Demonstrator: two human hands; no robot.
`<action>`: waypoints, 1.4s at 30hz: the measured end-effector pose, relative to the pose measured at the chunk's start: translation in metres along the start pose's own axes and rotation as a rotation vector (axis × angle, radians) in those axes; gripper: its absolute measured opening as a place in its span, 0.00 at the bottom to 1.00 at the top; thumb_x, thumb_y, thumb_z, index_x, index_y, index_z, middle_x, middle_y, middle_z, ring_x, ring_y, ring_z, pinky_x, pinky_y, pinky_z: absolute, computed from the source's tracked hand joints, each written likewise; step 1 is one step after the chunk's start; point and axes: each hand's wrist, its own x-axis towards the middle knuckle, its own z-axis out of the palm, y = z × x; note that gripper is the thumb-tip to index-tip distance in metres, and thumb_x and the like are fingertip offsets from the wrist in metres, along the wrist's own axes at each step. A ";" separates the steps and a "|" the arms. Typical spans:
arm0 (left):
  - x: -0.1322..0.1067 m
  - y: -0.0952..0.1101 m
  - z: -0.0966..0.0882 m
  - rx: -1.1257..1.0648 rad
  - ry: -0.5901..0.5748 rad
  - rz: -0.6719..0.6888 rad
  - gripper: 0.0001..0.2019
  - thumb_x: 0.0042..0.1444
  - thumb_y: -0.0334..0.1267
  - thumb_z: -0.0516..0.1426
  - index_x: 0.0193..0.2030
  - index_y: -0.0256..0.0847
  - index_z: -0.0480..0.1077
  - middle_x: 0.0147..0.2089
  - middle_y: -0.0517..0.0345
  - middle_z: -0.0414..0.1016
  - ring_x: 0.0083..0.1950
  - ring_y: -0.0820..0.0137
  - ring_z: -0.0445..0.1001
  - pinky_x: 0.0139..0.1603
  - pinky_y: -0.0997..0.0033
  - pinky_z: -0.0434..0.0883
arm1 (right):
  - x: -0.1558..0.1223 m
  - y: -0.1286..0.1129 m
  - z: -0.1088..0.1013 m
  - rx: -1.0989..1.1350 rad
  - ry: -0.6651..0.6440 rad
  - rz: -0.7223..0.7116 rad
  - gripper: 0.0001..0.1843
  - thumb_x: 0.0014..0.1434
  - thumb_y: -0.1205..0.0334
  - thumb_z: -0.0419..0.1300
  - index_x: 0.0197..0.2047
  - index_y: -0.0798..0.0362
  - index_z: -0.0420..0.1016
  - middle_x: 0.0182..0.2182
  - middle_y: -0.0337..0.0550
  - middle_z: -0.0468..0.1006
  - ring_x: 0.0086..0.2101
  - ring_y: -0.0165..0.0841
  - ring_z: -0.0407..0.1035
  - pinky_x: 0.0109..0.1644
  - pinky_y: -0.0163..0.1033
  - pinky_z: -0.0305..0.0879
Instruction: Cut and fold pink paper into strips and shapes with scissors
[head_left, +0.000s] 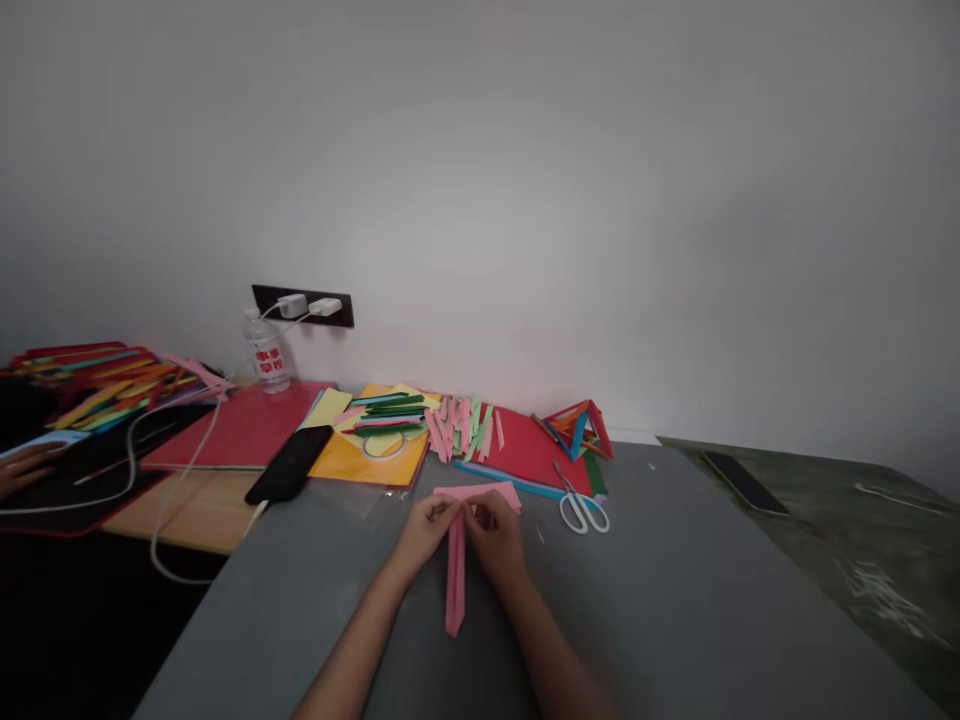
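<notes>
Grey bench (675,600) runs along a plain white wall. Both hands meet in the middle of it. The left hand (427,527) and right hand (495,535) each pinch the top of a long pink paper strip (455,585). Best to keep the edges lined up and press the fold slowly. It looks thin, folded, and points toward the person. White scissors (583,510) lie near.
</notes>
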 end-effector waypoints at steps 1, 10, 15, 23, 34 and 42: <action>0.000 0.000 0.000 0.008 -0.001 0.008 0.11 0.46 0.42 0.54 0.25 0.35 0.71 0.25 0.57 0.72 0.30 0.70 0.69 0.32 0.73 0.65 | 0.000 0.000 -0.001 -0.025 -0.020 -0.009 0.07 0.50 0.61 0.53 0.28 0.53 0.71 0.20 0.36 0.66 0.21 0.25 0.58 0.24 0.30 0.54; 0.000 0.001 -0.001 0.047 -0.005 0.048 0.12 0.47 0.42 0.53 0.28 0.35 0.71 0.28 0.56 0.72 0.32 0.68 0.68 0.35 0.71 0.65 | 0.002 -0.002 -0.007 -0.185 -0.126 -0.105 0.10 0.54 0.60 0.50 0.29 0.51 0.72 0.22 0.38 0.68 0.21 0.25 0.62 0.25 0.30 0.54; 0.001 0.001 -0.001 0.048 0.026 0.018 0.11 0.47 0.42 0.53 0.26 0.36 0.70 0.27 0.58 0.71 0.32 0.69 0.68 0.35 0.72 0.64 | 0.003 -0.002 -0.007 -0.338 -0.160 -0.192 0.10 0.53 0.62 0.51 0.29 0.49 0.73 0.23 0.39 0.70 0.23 0.27 0.63 0.27 0.30 0.54; -0.002 0.008 0.002 0.012 0.024 -0.056 0.13 0.46 0.44 0.53 0.21 0.36 0.66 0.19 0.63 0.64 0.21 0.74 0.63 0.23 0.77 0.61 | 0.004 -0.001 -0.007 0.092 -0.113 0.008 0.10 0.51 0.60 0.52 0.26 0.54 0.72 0.21 0.38 0.68 0.21 0.25 0.61 0.23 0.29 0.56; 0.000 0.000 -0.002 0.059 -0.022 -0.003 0.14 0.46 0.45 0.53 0.22 0.35 0.69 0.22 0.59 0.69 0.27 0.71 0.65 0.28 0.75 0.63 | 0.004 0.010 -0.001 0.292 -0.138 0.185 0.09 0.46 0.58 0.57 0.24 0.56 0.71 0.20 0.38 0.70 0.20 0.26 0.60 0.23 0.30 0.58; -0.001 0.005 0.003 -0.028 -0.053 -0.082 0.13 0.43 0.44 0.56 0.21 0.34 0.70 0.20 0.59 0.69 0.23 0.73 0.65 0.24 0.77 0.62 | 0.006 0.015 0.000 0.348 -0.076 0.268 0.08 0.45 0.59 0.57 0.23 0.57 0.70 0.19 0.40 0.71 0.21 0.27 0.63 0.23 0.31 0.60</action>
